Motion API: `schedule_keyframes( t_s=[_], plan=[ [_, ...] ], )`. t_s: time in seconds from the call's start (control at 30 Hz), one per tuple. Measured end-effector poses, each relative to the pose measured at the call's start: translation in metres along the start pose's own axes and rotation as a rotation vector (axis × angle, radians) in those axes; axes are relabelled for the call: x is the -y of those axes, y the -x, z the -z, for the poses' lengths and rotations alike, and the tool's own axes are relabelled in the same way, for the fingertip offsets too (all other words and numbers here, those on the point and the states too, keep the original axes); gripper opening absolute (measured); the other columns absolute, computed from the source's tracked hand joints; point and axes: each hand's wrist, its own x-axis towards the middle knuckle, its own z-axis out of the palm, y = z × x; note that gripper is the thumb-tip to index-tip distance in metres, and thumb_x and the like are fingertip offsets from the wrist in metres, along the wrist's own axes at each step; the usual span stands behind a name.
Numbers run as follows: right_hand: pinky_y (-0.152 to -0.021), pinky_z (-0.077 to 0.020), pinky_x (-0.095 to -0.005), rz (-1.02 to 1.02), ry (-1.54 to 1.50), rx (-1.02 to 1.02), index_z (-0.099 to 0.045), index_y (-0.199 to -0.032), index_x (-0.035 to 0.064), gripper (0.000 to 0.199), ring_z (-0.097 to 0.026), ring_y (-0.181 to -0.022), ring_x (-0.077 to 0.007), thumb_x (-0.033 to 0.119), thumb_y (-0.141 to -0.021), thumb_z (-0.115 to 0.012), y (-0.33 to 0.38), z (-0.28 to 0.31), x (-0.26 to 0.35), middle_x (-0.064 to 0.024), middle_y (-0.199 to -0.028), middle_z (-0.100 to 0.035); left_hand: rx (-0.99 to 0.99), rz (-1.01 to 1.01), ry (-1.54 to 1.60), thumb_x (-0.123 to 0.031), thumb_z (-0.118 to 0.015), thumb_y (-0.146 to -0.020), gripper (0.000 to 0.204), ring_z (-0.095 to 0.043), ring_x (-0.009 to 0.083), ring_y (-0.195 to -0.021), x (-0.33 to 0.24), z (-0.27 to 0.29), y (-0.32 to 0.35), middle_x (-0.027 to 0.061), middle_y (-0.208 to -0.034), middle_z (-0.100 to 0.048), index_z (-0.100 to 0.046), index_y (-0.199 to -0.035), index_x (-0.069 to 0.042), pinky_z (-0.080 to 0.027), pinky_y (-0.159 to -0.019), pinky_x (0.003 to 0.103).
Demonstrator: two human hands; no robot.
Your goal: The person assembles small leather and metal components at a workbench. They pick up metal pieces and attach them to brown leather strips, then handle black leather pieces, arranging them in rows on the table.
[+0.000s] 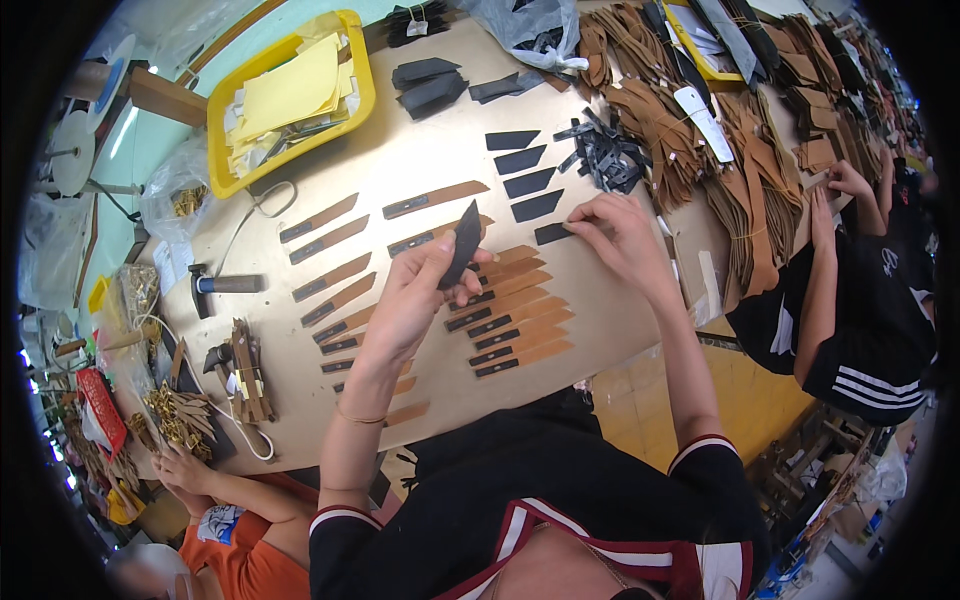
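Note:
My left hand [405, 290] is raised over the middle of the table, closed around a pointed black strap piece [465, 243], perhaps several stacked together. To its right, my right hand [622, 238] pinches the end of a small black piece [550, 234] at the tabletop. That piece is at the near end of a column of slanted black pieces [534, 206]. Under and beside my left hand lie rows of brown straps [520, 335] with black ends. More brown straps [335, 277] line up to the left, and my left hand and forearm partly hide some.
A yellow basket [214, 150] of papers stands far left, with a hammer [228, 284] nearer. Loose black strips [605, 150] and bundled brown straps [740, 190] are at the right. Co-workers' hands [848, 180] are at the right and lower left.

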Motion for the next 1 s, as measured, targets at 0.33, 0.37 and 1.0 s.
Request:
schedule_keyframes(
  t_s=[0.33,0.37,1.0],
  plan=[
    [-0.086,-0.0412,-0.0334,-0.132,0.233,-0.3,-0.071,-0.096,0.0084,0.021,-0.06,-0.09,-0.0254,0.014,-0.078,-0.078,0.043,0.016,-0.009,-0.0051,-0.098,-0.063,0.078,0.061,0.041,-0.03,-0.041,-0.107,0.046,-0.058,0.0083,-0.071,0.002,-0.016,-0.007,0.012,-0.102,-0.07,-0.058,-0.123,0.009,-0.049,-0.062,0.022],
    [-0.085,-0.0417,-0.0334,-0.21,0.204,-0.327,-0.071,-0.097,0.0085,0.023,-0.06,-0.09,-0.0255,0.014,-0.077,-0.079,0.055,0.021,-0.01,-0.0052,-0.097,-0.063,0.071,0.069,0.041,-0.03,-0.041,-0.107,0.046,-0.058,0.0083,-0.071,0.003,-0.015,-0.008,0.0119,-0.101,-0.07,-0.058,-0.123,0.009,-0.049,-0.061,0.022],
    [-0.076,-0.0475,-0.0314,-0.058,-0.178,-0.358,-0.074,-0.094,0.0099,0.024,-0.06,-0.086,-0.0212,0.006,-0.072,-0.081,0.047,0.013,0.032,-0.0063,-0.092,-0.063,0.341,0.197,0.067,-0.029,-0.045,-0.105,0.042,-0.05,0.0091,-0.063,0.016,-0.037,-0.008,0.0148,-0.1,-0.07,-0.062,-0.118,0.007,-0.041,-0.054,0.021]
  ],
)
